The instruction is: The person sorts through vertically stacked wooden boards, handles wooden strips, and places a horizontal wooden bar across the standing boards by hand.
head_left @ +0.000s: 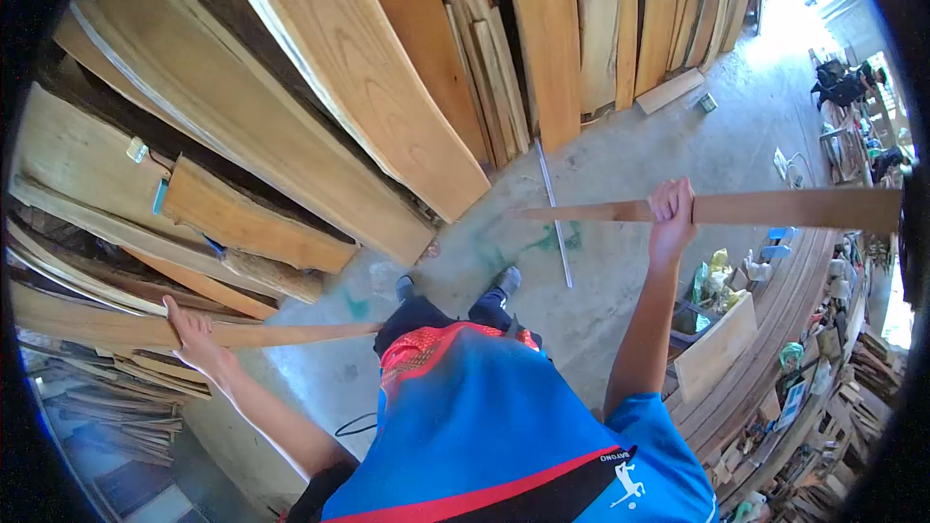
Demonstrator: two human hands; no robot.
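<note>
My right hand (674, 211) is closed around a long, narrow wooden board (794, 208), held out at my right side. One end of that board reaches the right edge of the view; the other tapers away over the floor. On the other side, my left hand (199, 341) grips a second long wooden board (291, 333), its thumb pointing up. This board runs from the left edge to beside my legs. The two boards appear separate, with my body between them.
Wide wooden slabs (387, 87) lean in a row ahead and to the left. A thin metal strip (555, 213) lies on the concrete floor (630, 169). At right are stacked planks (765, 329), a pale panel (717, 349) and mixed clutter. Scrap wood (121, 421) lies at lower left.
</note>
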